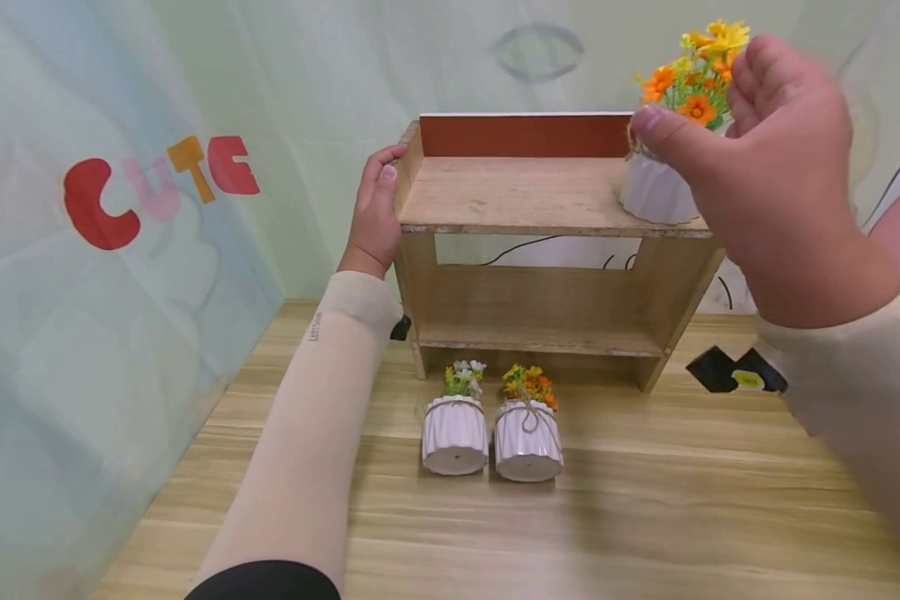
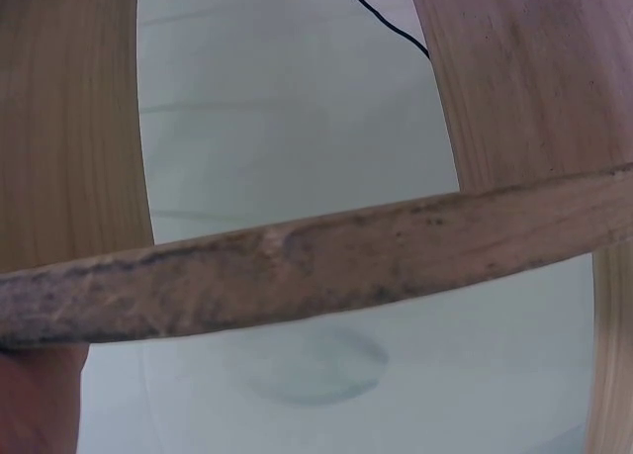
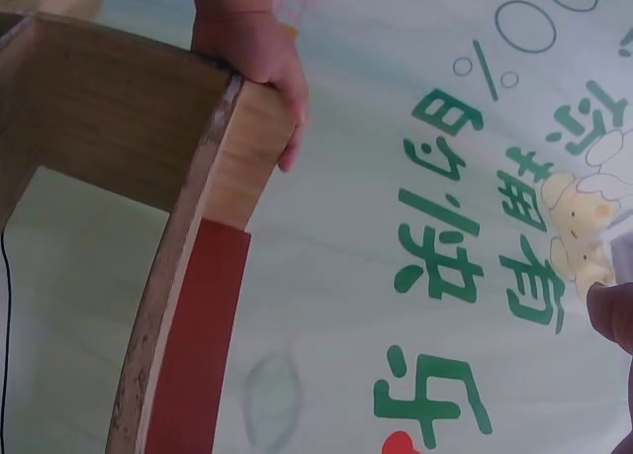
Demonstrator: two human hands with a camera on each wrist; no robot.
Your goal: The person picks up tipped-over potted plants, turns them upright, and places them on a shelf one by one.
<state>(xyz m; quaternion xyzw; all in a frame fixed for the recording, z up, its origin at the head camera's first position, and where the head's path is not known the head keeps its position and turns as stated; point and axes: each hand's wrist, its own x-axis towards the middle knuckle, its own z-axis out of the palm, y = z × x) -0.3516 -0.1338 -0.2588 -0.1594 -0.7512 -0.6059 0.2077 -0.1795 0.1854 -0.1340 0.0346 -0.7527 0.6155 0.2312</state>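
Observation:
A small wooden shelf [image 1: 517,196] stands on the table. My left hand [image 1: 377,208] grips its upper left side panel, fingers over the top edge. In the left wrist view, part of that hand [image 2: 38,405] shows below a board edge [image 2: 316,266]. At the shelf's upper right, my right hand [image 1: 787,179] holds a white pot [image 1: 656,192] of orange and yellow artificial flowers, thumb at the twine round its rim. The pot overlaps the top board's front edge. In the right wrist view only the thumb [image 3: 615,316] shows, at the right edge.
Two more white flower pots, one with white flowers [image 1: 454,437] and one with orange flowers [image 1: 528,442], lie tipped on the wooden table [image 1: 682,500] before the shelf. A printed curtain [image 1: 330,75] hangs behind. A thin dark cable [image 1: 521,247] shows through the shelf's gap.

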